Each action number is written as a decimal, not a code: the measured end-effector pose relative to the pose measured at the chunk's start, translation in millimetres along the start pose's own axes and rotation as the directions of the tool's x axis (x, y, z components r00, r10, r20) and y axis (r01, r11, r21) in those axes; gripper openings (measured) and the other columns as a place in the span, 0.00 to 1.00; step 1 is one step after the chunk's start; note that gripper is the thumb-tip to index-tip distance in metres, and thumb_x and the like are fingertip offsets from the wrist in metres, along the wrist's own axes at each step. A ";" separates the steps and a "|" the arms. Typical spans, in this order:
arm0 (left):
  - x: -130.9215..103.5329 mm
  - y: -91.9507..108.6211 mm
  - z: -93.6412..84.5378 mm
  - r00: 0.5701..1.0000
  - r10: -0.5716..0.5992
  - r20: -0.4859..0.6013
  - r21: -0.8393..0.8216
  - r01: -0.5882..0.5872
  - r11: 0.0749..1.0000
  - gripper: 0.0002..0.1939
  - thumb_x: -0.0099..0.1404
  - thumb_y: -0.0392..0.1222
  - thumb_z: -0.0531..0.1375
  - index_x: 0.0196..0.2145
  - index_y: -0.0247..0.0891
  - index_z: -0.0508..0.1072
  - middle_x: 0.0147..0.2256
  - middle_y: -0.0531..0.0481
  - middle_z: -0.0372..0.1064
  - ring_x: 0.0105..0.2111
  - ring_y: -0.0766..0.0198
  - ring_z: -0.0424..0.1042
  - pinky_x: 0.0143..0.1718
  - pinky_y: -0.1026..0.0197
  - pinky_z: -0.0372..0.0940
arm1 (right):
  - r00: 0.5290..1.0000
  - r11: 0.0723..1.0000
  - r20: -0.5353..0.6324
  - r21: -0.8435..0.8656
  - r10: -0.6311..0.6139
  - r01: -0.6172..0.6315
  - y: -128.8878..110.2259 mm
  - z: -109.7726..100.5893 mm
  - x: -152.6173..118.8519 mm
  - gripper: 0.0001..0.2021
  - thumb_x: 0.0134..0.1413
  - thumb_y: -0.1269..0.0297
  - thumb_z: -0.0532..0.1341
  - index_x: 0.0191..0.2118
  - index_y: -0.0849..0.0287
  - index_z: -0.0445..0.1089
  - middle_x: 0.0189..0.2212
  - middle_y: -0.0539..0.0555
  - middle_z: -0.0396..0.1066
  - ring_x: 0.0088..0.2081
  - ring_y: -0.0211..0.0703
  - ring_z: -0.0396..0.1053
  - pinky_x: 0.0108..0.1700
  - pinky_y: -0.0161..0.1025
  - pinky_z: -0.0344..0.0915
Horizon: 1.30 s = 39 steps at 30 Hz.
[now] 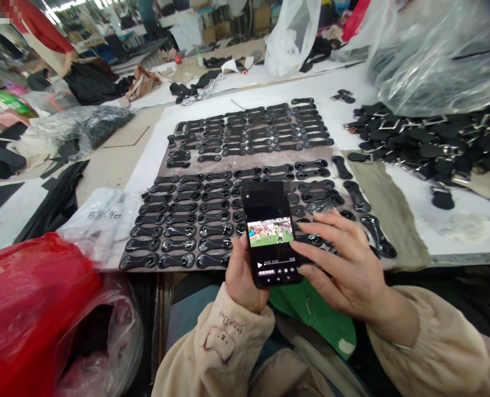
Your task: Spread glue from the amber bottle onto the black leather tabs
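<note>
A black phone (270, 207) is held upright over the table's near edge, its lit screen showing a video with people on green ground. My left hand (245, 278) is wrapped round the phone's lower left side. Beside the phone's right edge is my right hand (344, 259), fingers spread, the fingertips close to the screen; whether they touch it cannot be told. Behind the phone, rows of glossy black strap pieces (179, 231) lie on a brownish board (245, 161).
A pile of black straps with metal buckles (431, 138) lies at the right, under clear plastic (439, 60). Red plastic bag (33, 309) fills the near left. A white bag (292, 38) stands farther back. Another person's red sleeve (46, 27) shows at the upper left.
</note>
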<state>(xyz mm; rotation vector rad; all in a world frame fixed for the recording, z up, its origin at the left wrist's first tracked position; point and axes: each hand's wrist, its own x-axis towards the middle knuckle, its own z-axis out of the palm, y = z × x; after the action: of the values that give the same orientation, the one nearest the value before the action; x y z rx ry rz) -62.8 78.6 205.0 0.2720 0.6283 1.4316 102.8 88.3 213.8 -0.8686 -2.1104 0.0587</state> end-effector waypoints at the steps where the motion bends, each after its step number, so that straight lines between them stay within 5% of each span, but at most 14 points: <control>1: -0.2 0.3 0.3 1.000 -0.002 0.001 -0.004 0.002 1.000 0.28 0.71 0.58 0.45 0.48 0.36 0.75 0.44 0.40 0.76 0.50 0.49 0.72 0.56 0.45 0.63 | 1.000 1.000 -0.008 -0.005 0.003 -0.003 0.0 0.5 0.2 0.11 0.56 0.68 0.64 0.46 0.62 0.73 0.51 0.62 0.69 0.57 0.62 0.61 0.59 0.66 0.57; 39: -2.2 -0.2 -0.6 1.000 0.010 -0.027 0.027 -0.009 1.000 0.28 0.70 0.59 0.46 0.47 0.37 0.75 0.44 0.41 0.76 0.48 0.49 0.73 0.55 0.45 0.63 | 0.997 0.999 -0.069 -0.037 0.029 -0.031 1.2 2.5 0.6 0.12 0.52 0.73 0.66 0.44 0.60 0.74 0.47 0.60 0.72 0.54 0.59 0.66 0.59 0.66 0.59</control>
<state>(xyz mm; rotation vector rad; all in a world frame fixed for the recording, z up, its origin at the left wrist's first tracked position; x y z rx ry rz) -63.0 76.4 204.9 0.2774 0.6700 1.4391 101.5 90.1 212.2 -0.9120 -2.0408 0.0048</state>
